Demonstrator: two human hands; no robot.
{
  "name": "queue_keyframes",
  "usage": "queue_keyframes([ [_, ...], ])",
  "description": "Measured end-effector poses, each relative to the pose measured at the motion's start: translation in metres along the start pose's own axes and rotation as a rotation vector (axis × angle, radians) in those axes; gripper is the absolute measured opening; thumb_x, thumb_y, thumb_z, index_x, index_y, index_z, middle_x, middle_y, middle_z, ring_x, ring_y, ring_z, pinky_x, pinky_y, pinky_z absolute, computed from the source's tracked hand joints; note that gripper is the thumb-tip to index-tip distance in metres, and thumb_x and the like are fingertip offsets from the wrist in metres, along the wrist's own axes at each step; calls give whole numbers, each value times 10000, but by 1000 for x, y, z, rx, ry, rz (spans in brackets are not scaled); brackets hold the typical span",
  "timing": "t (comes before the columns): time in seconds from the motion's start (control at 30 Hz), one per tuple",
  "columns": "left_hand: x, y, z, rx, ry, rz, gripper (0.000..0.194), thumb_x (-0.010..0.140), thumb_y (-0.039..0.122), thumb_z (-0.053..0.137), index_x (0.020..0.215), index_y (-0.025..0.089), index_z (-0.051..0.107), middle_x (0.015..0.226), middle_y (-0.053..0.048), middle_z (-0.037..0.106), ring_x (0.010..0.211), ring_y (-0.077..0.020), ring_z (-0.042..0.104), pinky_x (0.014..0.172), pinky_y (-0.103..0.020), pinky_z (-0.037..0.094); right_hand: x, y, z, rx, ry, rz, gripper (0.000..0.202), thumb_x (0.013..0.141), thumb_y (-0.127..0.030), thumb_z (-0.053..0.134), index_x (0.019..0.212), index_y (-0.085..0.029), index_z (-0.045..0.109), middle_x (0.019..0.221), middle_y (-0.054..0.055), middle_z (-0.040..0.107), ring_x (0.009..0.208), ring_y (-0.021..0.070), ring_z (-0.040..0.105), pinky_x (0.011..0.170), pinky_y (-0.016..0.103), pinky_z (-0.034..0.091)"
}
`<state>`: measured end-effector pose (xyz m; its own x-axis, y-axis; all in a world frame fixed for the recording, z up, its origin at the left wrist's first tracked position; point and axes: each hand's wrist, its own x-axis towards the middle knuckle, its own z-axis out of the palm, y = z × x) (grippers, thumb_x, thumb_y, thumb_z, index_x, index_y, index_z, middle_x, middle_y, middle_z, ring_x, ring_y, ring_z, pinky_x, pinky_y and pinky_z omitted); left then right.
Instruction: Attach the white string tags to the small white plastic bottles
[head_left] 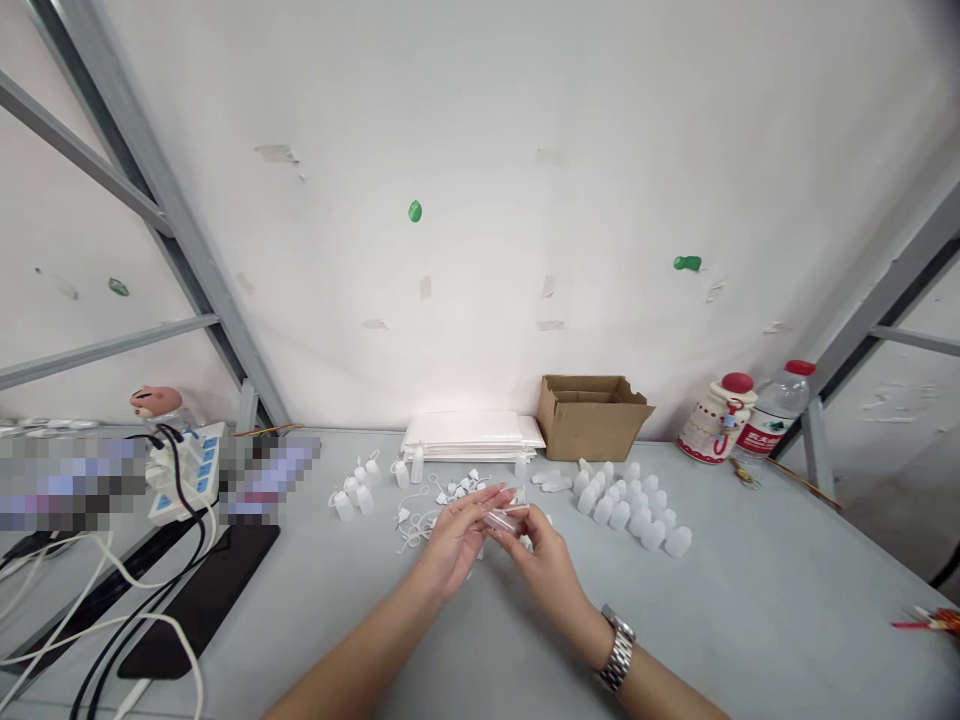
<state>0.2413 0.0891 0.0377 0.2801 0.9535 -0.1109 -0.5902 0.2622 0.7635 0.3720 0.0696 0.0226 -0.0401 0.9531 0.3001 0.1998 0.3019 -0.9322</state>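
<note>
Near the middle of the table, my left hand point(456, 540) and my right hand point(549, 560) meet around a small clear plastic bottle point(502, 519). Fingers of both hands are closed on it, and they cover its ends. Just beyond the hands lie loose white caps with string loops point(459, 487). Small white bottles with looped caps point(352, 497) stand in a group to the left. On the right, several rows of frosted bottles point(637, 515) stand without visible caps. Two small clear bottles, one of them a slim bottle point(417, 466), stand behind the caps.
At the wall are a stack of white envelopes point(469, 436), an open cardboard box point(596, 425), a decorated jar point(716, 420) and a red-capped water bottle point(776, 410). Leftward lie a power strip point(191, 475), cables and a black phone-like slab point(202, 600). Metal frame bars flank the table.
</note>
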Motion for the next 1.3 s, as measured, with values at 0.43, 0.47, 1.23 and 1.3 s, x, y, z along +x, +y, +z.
queue_keyframes([
  [0.43, -1, 2, 1, 2, -32, 35, 194, 738, 259, 633, 887, 138, 668, 1078, -114, 648, 1070, -242, 551, 977, -361, 349, -4, 1, -6, -148, 76, -171, 179, 833, -288, 507, 979, -210, 573, 910, 50, 640, 811, 173, 584, 716, 290, 474],
  [0.47, -1, 2, 1, 20, -31, 45, 188, 734, 255, 640, 874, 133, 669, 1056, -117, 657, 1041, -241, 569, 971, -362, 352, -4, 1, -6, -160, 76, -179, 178, 837, -282, 500, 984, -211, 571, 914, 50, 639, 817, 173, 585, 714, 288, 477],
  [1.23, -5, 2, 5, 18, -61, 52, 217, 737, 250, 626, 903, 120, 680, 1066, -120, 650, 1095, -262, 524, 985, -371, 332, -2, 5, -7, -305, 101, -476, 252, 858, -162, 462, 1082, -243, 545, 1003, 62, 617, 965, 184, 561, 824, 355, 476],
  [1.3, -5, 3, 4, 28, -48, 46, 217, 724, 259, 646, 888, 122, 683, 1057, -122, 653, 1081, -265, 532, 971, -368, 341, -3, 7, -7, -327, 95, -473, 243, 862, -161, 451, 1077, -235, 537, 989, 68, 618, 956, 187, 564, 812, 358, 482],
])
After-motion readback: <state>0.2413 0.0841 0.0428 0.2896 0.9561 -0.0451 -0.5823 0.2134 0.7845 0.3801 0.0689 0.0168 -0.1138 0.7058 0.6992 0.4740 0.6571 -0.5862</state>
